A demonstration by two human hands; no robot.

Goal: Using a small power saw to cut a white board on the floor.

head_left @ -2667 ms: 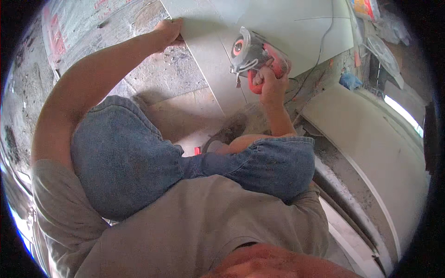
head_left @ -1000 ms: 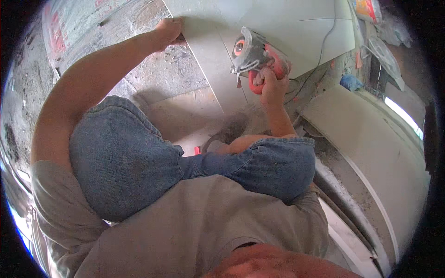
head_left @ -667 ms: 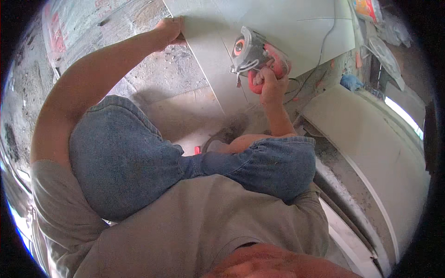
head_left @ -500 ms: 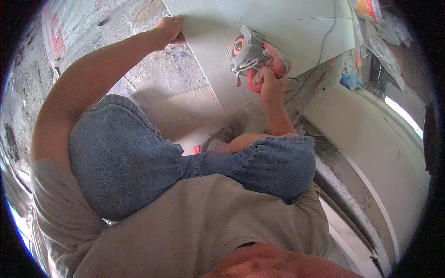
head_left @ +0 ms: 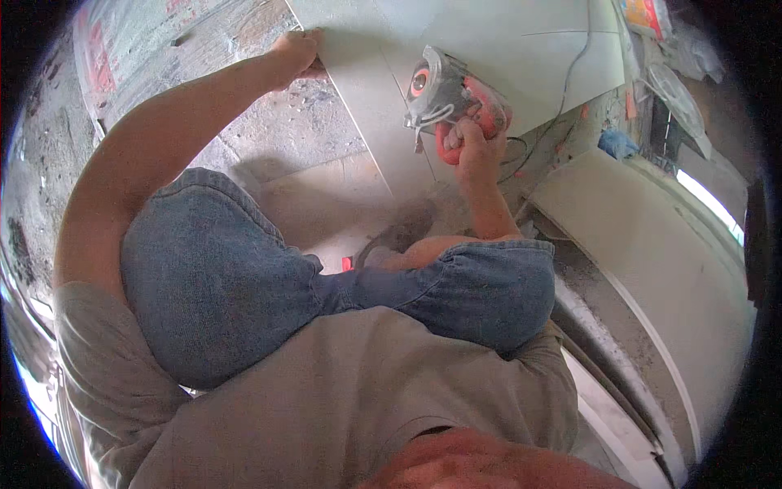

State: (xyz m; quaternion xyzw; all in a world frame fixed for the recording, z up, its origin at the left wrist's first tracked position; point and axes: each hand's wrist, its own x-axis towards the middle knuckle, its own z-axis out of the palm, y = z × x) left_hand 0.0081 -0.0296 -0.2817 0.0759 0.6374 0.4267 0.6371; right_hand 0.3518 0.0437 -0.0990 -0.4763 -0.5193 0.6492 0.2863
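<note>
A large pale tile lies ahead of me, with a thin straight line running along its left part. On it rests a red and grey handheld circular cutter, tilted, with a white tube looped at its front; its blade is hidden. My right hand wraps round the cutter's red rear handle. At the far left, my left hand grips the tile's left edge, the fingers partly hidden beneath it.
Several long pale panels lean or lie at the right. A dark cord crosses the tile near the cutter. A blue cloth-like bundle and a clear plastic piece lie at the far right. Dusty rough floor shows at the left.
The dark cord to the right of the cutter has shifted slightly. Both hands and the cutter stay nearly in place.
</note>
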